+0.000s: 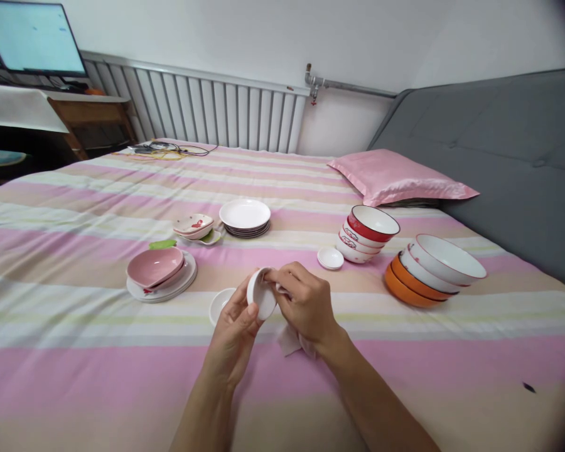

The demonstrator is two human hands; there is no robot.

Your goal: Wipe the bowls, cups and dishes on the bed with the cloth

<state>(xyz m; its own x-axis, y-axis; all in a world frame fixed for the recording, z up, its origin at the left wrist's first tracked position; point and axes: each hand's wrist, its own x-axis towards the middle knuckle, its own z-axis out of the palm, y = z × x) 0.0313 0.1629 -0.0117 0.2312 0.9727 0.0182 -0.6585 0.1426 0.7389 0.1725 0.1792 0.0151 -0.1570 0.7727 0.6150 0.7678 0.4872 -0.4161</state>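
Note:
My left hand (235,329) grips a small white dish (264,299) by its side, tilted so that its hollow faces right. My right hand (306,304) is closed round a pale cloth (290,341), whose loose end hangs below the palm. The right fingers reach over the dish's rim to its inner side. Partly hidden behind my left hand, another small white dish (219,306) lies on the striped bedspread (122,376). To the right of my hands, small white dishes (330,258) sit stacked beside the red and white bowls (368,232).
Pink bowls (155,267) on white plates (191,279) stand at left, near patterned dishes (193,224) and a stack of white plates (245,214). Orange and white bowls (433,270) lean at right. Farther back are a pink pillow (400,176) and cables (169,149).

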